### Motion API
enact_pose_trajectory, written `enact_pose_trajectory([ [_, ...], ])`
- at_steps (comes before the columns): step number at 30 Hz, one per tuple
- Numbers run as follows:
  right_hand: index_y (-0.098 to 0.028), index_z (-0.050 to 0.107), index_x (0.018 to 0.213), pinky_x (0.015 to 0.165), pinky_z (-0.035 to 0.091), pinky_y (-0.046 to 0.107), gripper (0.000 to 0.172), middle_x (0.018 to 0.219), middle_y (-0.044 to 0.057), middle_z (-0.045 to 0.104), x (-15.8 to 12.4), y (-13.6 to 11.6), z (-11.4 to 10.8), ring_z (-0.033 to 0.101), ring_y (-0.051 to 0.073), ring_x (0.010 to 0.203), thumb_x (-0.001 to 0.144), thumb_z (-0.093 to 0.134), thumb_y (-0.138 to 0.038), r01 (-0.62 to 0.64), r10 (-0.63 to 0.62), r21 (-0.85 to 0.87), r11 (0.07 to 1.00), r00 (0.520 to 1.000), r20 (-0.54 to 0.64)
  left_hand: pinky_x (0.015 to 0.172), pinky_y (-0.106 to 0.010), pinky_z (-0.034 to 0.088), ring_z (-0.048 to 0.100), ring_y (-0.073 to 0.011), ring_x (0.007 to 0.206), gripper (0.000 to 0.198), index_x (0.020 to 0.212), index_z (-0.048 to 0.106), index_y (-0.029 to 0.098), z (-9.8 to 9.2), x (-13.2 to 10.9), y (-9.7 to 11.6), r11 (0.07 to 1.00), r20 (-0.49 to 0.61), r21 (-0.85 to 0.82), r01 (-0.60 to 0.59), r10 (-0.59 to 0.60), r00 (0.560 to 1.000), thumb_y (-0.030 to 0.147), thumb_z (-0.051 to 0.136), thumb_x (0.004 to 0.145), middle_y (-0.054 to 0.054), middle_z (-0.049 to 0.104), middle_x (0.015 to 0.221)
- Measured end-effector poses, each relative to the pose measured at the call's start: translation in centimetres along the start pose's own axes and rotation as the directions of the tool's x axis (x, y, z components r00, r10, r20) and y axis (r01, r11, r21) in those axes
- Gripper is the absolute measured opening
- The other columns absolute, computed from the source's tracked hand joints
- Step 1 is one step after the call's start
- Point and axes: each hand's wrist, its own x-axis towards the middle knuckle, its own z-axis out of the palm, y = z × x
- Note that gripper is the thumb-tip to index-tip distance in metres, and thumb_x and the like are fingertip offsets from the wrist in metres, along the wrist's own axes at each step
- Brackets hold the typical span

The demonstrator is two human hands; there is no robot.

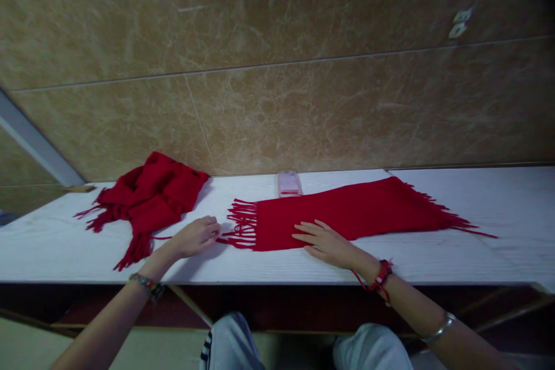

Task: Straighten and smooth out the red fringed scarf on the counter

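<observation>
A red fringed scarf (347, 208) lies spread lengthwise on the white table, with tassels at both ends. My right hand (325, 241) rests on it with its fingers spread, near the lower edge. At the tassels of the scarf's left end is my left hand (198, 237), its fingers curled together; whether it pinches a tassel strand is too small to tell. Another red scarf (158, 191) sits in a crumpled heap to the left, beyond my left hand.
A small pale packet (288, 184) lies behind the spread scarf against the tiled wall (303, 110). The white table (269, 269) ends just before my knees. A small brown piece (78, 189) is at the back left corner, and a socket (459, 24) is on the wall.
</observation>
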Motion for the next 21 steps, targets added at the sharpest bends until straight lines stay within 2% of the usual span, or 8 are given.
enact_pose_trajectory([
  [2, -0.031, 0.043, 0.125, 0.104, 0.017, 0.044, 0.038, 0.134, 0.002, 0.039, 0.0, 0.1, 0.1, 0.03, 0.018, 0.125, 0.088, 0.035, -0.033, -0.001, 0.002, 0.009, 1.0, 1.0, -0.009, 0.083, -0.03, 0.039, 0.048, -0.0178, 0.091, 0.02, 0.092, 0.054, 0.017, 0.0, 1.1, 1.3, 0.999, -0.091, -0.044, -0.028, 0.024, 0.996, 0.016, 0.038, 0.079, -0.006, 0.053, 0.097],
  [4, -0.03, 0.044, 0.125, 0.104, 0.017, 0.044, 0.038, 0.133, 0.003, 0.041, 0.1, 0.2, 0.3, 0.031, 0.018, 0.125, 0.088, 0.036, -0.034, -0.007, 0.007, 0.017, 1.0, 1.0, -0.015, 0.089, -0.032, 0.036, 0.045, -0.0185, 0.1, 0.024, 0.099, 0.052, 0.018, 0.3, 3.0, 3.0, 0.989, -0.15, -0.075, -0.128, 0.115, 0.982, 0.016, 0.041, 0.079, -0.006, 0.05, 0.107],
  [6, -0.029, 0.044, 0.125, 0.104, 0.018, 0.044, 0.038, 0.133, 0.003, 0.041, 0.1, 0.3, 0.3, 0.032, 0.018, 0.124, 0.088, 0.037, -0.035, -0.012, 0.012, 0.024, 1.0, 1.0, -0.018, 0.091, -0.032, 0.036, 0.045, -0.0185, 0.101, 0.024, 0.099, 0.052, 0.02, 0.9, 5.0, 4.4, 0.977, -0.126, -0.082, -0.199, 0.188, 0.974, 0.017, 0.043, 0.077, -0.006, 0.05, 0.108],
  [8, -0.029, 0.044, 0.125, 0.104, 0.018, 0.043, 0.039, 0.133, 0.003, 0.041, 0.1, 0.3, 0.3, 0.033, 0.018, 0.124, 0.088, 0.037, -0.035, -0.012, 0.012, 0.032, 0.999, 1.0, -0.017, 0.087, -0.03, 0.038, 0.047, -0.0179, 0.095, 0.022, 0.095, 0.053, 0.019, 1.6, 6.4, 4.9, 0.978, -0.096, -0.07, -0.196, 0.189, 0.977, 0.015, 0.044, 0.074, -0.006, 0.051, 0.102],
  [11, -0.029, 0.044, 0.125, 0.104, 0.019, 0.042, 0.039, 0.133, 0.003, 0.042, 0.0, 0.4, 0.4, 0.033, 0.018, 0.124, 0.087, 0.038, -0.036, -0.009, 0.011, 0.05, 0.999, 0.999, -0.031, 0.081, -0.029, 0.04, 0.048, -0.017, 0.086, 0.018, 0.085, 0.053, 0.018, 2.4, 6.0, 3.4, 0.989, -0.064, -0.012, -0.149, 0.148, 0.987, 0.012, 0.044, 0.071, -0.006, 0.053, 0.094],
  [17, -0.029, 0.046, 0.123, 0.103, 0.022, 0.043, 0.038, 0.131, 0.003, 0.044, 0.0, 0.5, 0.5, 0.035, 0.019, 0.122, 0.086, 0.04, -0.035, 0.0, 0.004, 0.055, 0.999, 0.998, -0.067, 0.076, -0.03, 0.042, 0.049, -0.0167, 0.079, 0.016, 0.079, 0.055, 0.017, 2.4, 0.3, -2.9, 0.998, -0.102, 0.06, 0.03, -0.024, 0.995, 0.017, 0.038, 0.078, -0.006, 0.054, 0.083],
  [19, -0.028, 0.048, 0.122, 0.103, 0.023, 0.043, 0.037, 0.129, 0.004, 0.045, 0.0, 0.4, 0.5, 0.036, 0.019, 0.122, 0.086, 0.041, -0.034, 0.0, 0.005, 0.057, 0.998, 0.997, -0.079, 0.073, -0.03, 0.043, 0.049, -0.0161, 0.076, 0.021, 0.076, 0.054, 0.016, 2.1, -0.3, -3.6, 0.996, -0.148, 0.032, 0.083, -0.078, 0.986, 0.02, 0.035, 0.082, -0.005, 0.053, 0.079],
  [21, -0.027, 0.05, 0.121, 0.102, 0.024, 0.043, 0.037, 0.127, 0.005, 0.048, 0.1, 0.4, 0.5, 0.038, 0.02, 0.121, 0.085, 0.042, -0.034, -0.005, 0.01, 0.061, 0.998, 0.996, -0.094, 0.077, -0.03, 0.043, 0.049, -0.0165, 0.081, 0.022, 0.084, 0.054, 0.015, 1.7, 0.3, -2.6, 0.997, -0.213, -0.02, 0.078, -0.081, 0.974, 0.022, 0.034, 0.084, -0.006, 0.054, 0.086],
])
